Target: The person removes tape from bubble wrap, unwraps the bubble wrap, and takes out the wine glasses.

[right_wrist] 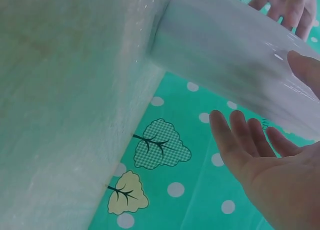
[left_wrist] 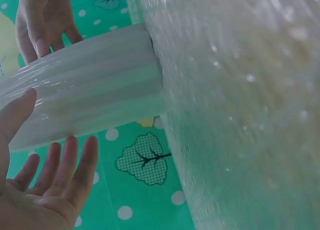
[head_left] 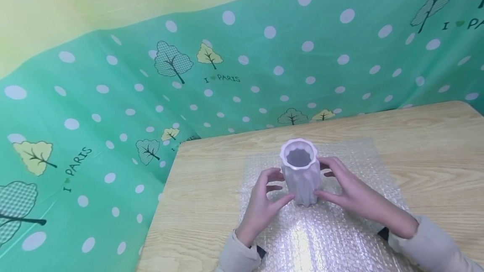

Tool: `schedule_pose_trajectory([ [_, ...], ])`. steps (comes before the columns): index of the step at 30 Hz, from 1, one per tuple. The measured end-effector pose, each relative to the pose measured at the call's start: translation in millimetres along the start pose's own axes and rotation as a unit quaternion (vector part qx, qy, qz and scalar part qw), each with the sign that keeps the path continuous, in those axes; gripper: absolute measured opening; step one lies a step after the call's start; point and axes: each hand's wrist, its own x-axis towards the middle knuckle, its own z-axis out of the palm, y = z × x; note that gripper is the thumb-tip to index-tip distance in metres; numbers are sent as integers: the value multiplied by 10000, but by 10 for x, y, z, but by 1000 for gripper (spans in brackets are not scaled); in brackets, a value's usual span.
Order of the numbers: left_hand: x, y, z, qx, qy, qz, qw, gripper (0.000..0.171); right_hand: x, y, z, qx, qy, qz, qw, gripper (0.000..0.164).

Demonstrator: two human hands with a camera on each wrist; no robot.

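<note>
A white fluted vase with a scalloped rim stands upright on a sheet of bubble wrap. My left hand is at its left side, fingers loosely bent and thumb near the base. On the opposite side is my right hand, its thumb close to the vase's lower wall. In the left wrist view, the left fingers lie at the edge of the vase; whether they touch cannot be told. The right wrist view shows a gap between the right fingers and the vase.
The bubble wrap lies flat on a light wooden table. Behind and to the left of the table hangs a green curtain with white dots and printed trees.
</note>
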Motion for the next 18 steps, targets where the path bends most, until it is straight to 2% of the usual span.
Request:
schedule_pose_trajectory([
  [7,-13,-21,-13,97,-4,-73,9999,63,-15,69,-2,-189,-95,-44,9998,76],
  [13,-26,-42,-43,491,30,-13,9988,64,-31,110,-20,-226,-205,-33,9995,75],
  [18,-37,-50,-68,996,-30,-109,9950,68,-56,129,-42,-449,-216,61,9987,77],
])
